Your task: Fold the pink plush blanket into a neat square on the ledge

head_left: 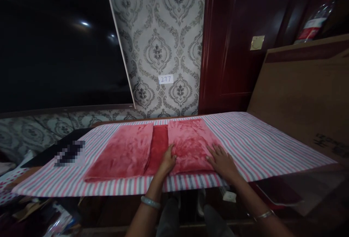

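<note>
- Two hands flat on a red towel (pixel 152 149), which lies on the striped cloth (pixel 253 146) covering the table, near its front edge.
- Left hand (pixel 167 160) sits at the inner edge of the right flap, right where it meets the darker middle strip; fingers slightly spread and pressed down, gripping nothing.
- Right hand (pixel 222 160) rests on the near right corner of the same flap; fingers fanned wide, palm down, nothing held.
- Both side flaps look folded in toward the centre, leaving a narrow dark band between them. My read: the flat palms are smoothing the right flap and pinning it so it stays put.
- Bracelet on each wrist.
- Surroundings: big dark TV screen (pixel 60 48) on the left against patterned wallpaper, with a small number label (pixel 165 79) on the wall.
- Brown board (pixel 302 95) leans at the right, close to the table's far right edge; plastic bottle (pixel 316 19) above it.
- Dark flat object (pixel 54 144) lies at the cloth's left end, well apart from the towel.
- Nothing sits between hands and towel.
</note>
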`<state>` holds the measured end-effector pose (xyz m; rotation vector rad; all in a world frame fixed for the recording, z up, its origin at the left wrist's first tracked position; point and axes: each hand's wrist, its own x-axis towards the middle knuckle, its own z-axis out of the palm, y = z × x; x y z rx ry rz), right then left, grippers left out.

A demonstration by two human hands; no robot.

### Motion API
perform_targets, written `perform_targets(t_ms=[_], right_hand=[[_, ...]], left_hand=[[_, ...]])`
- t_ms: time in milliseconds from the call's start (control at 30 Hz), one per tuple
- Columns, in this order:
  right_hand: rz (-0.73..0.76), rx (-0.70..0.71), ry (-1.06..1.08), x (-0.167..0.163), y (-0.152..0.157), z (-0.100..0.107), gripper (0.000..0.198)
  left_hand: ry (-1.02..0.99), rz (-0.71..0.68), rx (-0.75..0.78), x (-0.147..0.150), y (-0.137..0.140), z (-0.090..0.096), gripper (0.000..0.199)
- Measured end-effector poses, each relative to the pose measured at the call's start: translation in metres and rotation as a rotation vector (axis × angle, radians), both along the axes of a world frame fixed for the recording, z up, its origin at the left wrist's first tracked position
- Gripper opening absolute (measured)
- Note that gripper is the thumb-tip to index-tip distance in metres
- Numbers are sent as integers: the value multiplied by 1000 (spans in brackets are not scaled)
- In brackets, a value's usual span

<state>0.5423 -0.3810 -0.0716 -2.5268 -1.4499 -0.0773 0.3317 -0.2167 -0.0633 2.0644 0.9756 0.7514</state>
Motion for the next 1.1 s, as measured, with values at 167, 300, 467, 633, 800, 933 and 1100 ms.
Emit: perform_targets(t_ms=[167, 300, 467, 633, 800, 933, 1100], right_hand=[[5, -39, 15, -2, -4, 1, 57], [-19, -35, 22, 1, 4, 20, 56], [32, 56, -58, -7, 15, 19, 60], [63, 10, -29, -15, 15, 3, 61], [54, 38, 6, -14, 15, 3, 61], [58, 60, 3, -14, 15, 3, 61], [63, 58, 1, -14, 15, 3, 61]], left_hand=[[6, -24, -12, -3, 1, 3, 64], [-32, -55, -30, -6, 5, 3, 64], [-59, -32, -50, -7, 8, -3, 64], [-107, -21, -77, -7, 15, -15, 64], [-199, -20, -90, -7, 23, -25, 64], [-205, -8, -86, -8, 23, -25, 64], [-179, -12, -80, -9, 20, -20, 66]])
